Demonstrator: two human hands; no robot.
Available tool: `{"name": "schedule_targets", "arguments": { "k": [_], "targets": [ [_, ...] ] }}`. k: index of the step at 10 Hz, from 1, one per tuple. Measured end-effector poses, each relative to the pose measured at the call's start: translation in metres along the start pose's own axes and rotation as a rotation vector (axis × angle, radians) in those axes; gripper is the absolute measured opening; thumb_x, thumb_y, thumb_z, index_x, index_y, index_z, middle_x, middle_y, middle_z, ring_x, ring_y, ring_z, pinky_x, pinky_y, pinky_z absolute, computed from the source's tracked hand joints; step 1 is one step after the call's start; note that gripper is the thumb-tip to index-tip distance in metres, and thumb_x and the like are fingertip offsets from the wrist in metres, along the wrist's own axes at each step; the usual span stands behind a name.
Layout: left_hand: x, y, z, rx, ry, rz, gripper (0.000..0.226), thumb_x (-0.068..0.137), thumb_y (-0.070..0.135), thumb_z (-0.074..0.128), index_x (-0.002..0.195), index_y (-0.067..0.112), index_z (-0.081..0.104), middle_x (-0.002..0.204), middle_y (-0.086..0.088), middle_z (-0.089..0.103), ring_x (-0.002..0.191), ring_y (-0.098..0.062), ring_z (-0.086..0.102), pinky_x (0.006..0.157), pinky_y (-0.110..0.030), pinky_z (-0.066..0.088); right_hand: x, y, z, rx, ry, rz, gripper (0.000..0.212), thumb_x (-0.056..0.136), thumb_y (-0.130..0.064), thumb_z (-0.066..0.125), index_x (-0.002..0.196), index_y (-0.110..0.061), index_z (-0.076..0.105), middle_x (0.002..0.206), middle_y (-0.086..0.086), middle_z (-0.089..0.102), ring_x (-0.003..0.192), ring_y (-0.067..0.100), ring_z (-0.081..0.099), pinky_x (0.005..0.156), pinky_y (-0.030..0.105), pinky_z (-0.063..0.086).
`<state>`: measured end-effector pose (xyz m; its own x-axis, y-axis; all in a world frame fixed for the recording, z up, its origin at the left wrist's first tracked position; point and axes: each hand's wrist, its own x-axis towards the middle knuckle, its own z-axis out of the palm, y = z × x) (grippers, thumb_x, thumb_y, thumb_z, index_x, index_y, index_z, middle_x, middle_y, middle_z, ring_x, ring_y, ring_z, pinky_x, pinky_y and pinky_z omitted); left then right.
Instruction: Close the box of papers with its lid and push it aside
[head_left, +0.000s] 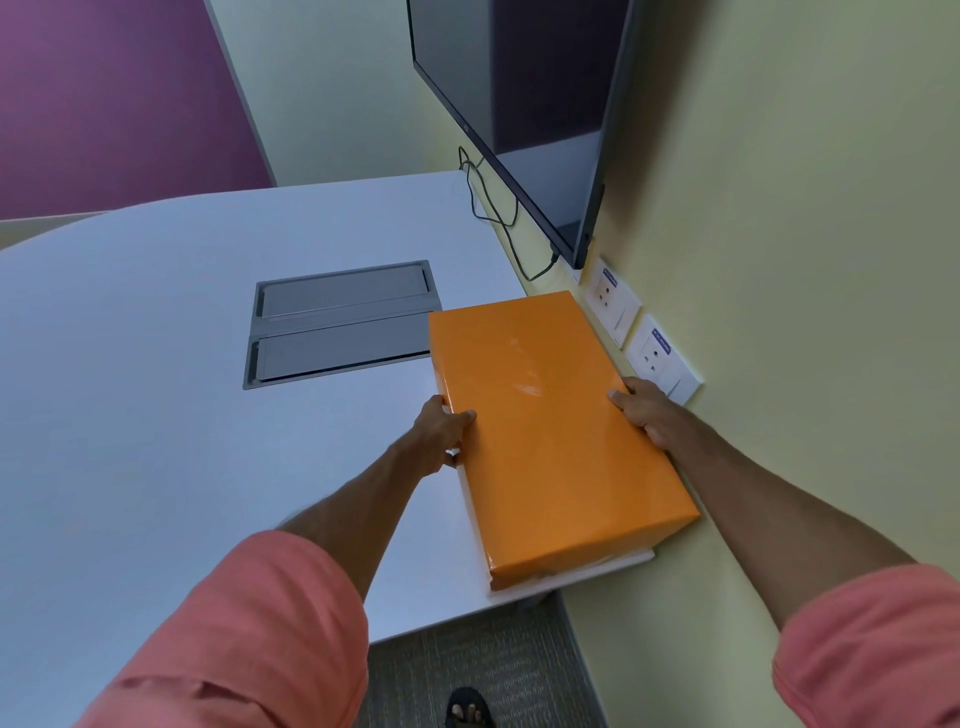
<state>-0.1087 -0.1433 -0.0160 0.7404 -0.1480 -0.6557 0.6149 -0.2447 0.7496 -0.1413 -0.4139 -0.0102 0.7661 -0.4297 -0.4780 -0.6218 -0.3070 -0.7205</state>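
At the counter's (156, 364) right edge, beside the wall, your left hand (441, 434) and right hand (644, 413) have their fingers clamped on the orange lid (550, 431) covering the box (597, 569). Press evenly so it seats square, then slide it flat along the wall.

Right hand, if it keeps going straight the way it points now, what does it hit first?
Probably the nearer wall socket, just ahead of the right hand as it grips the orange box; depth is unclear.
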Motion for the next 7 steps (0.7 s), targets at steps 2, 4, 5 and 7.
{"name": "schedule_targets", "arguments": {
  "k": [2,4,5,7],
  "targets": [
    [-0.001,-0.001,-0.001,-0.008,-0.010,0.008,0.055,0.095,0.021,0.055,0.144,0.014,0.028,0.147,-0.016,0.039,0.130,-0.042,0.043,0.097,-0.058,0.043,-0.002,0.002,0.006,-0.076,0.057,-0.065,0.044,0.101,-0.020,0.044,0.141,-0.003,0.041,0.142,0.020,0.049,0.126,0.037,0.050,0.102,0.043,0.044],
    [-0.006,-0.003,-0.008,0.097,-0.014,0.083,0.062,0.094,0.033,0.056,0.145,0.012,0.027,0.150,-0.015,0.037,0.133,-0.037,0.042,0.103,-0.052,0.040,-0.013,-0.006,0.022,-0.418,0.183,-0.240,0.056,0.101,-0.025,0.041,0.150,-0.004,0.024,0.154,0.018,0.034,0.141,0.034,0.033,0.114,0.044,0.030],
    [-0.007,-0.001,-0.018,0.230,0.040,0.181,0.069,0.093,0.040,0.056,0.145,0.006,0.026,0.151,-0.016,0.036,0.135,-0.035,0.040,0.104,-0.046,0.039,-0.017,-0.014,0.031,-0.490,0.199,-0.328,0.057,0.101,-0.027,0.041,0.149,-0.003,0.025,0.154,0.019,0.031,0.143,0.033,0.030,0.115,0.045,0.028],
    [-0.010,0.014,-0.072,0.770,0.349,0.420,0.067,0.097,0.047,0.041,0.146,0.004,0.027,0.152,-0.017,0.035,0.140,-0.034,0.032,0.113,-0.053,0.026,-0.027,-0.056,0.067,-0.664,0.274,-0.480,0.055,0.102,-0.035,0.034,0.147,-0.004,0.029,0.155,0.019,0.030,0.144,0.033,0.027,0.116,0.047,0.027]
  ]
}}
